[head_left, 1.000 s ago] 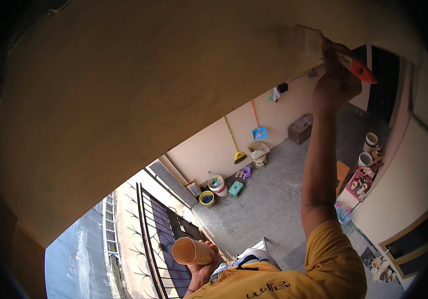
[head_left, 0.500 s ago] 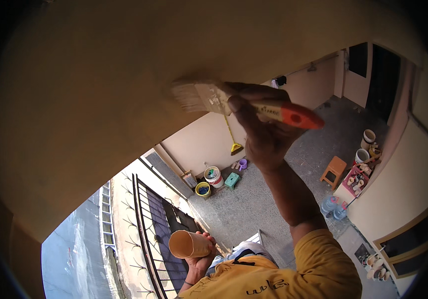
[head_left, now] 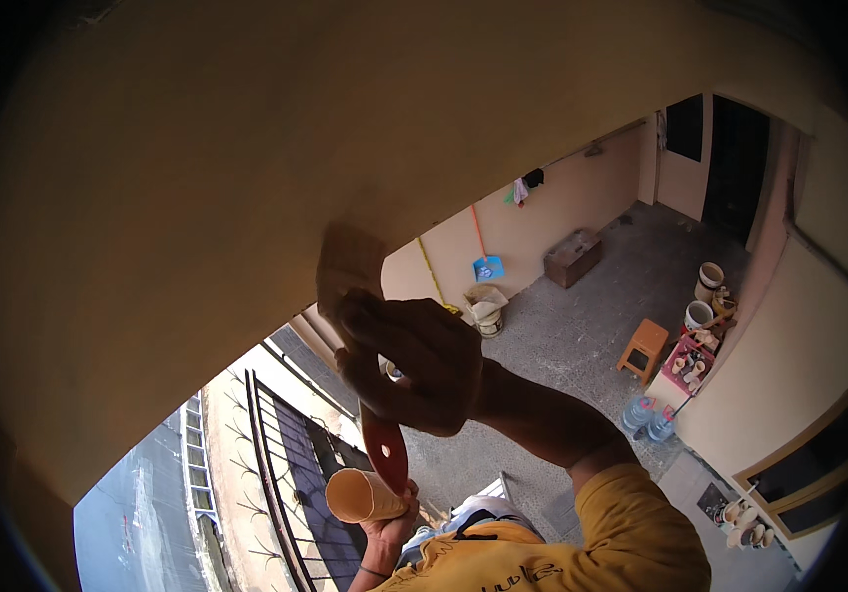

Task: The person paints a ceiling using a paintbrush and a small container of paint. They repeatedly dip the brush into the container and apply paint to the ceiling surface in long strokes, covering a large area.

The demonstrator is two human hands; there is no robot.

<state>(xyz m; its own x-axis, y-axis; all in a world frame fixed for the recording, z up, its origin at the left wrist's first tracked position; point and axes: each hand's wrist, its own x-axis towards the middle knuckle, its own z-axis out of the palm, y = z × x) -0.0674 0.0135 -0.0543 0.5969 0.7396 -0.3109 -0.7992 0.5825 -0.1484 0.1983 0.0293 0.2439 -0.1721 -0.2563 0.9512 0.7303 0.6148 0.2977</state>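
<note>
My right hand (head_left: 414, 360) is closed on a flat paintbrush (head_left: 387, 449) with a red handle end, held almost upright. Its bristles meet the beige overhead surface (head_left: 167, 178) near that surface's edge, in shadow. Below it, my left hand (head_left: 389, 523) grips a tan open-topped cylindrical container (head_left: 350, 495); the brush handle overlaps it in view, and I cannot tell whether they touch. My fingers hide part of the brush.
Far below are a patio floor (head_left: 542, 365), an orange stool (head_left: 644, 343), water jugs (head_left: 638, 416), buckets (head_left: 698, 316), a wooden box (head_left: 572, 257) and a blue dustpan (head_left: 488, 266). A black spiked railing (head_left: 276, 464) runs at the lower left.
My right hand has swept left and down with the brush, which has turned from level to nearly upright. My left hand still holds the container low, shifted slightly left in view.
</note>
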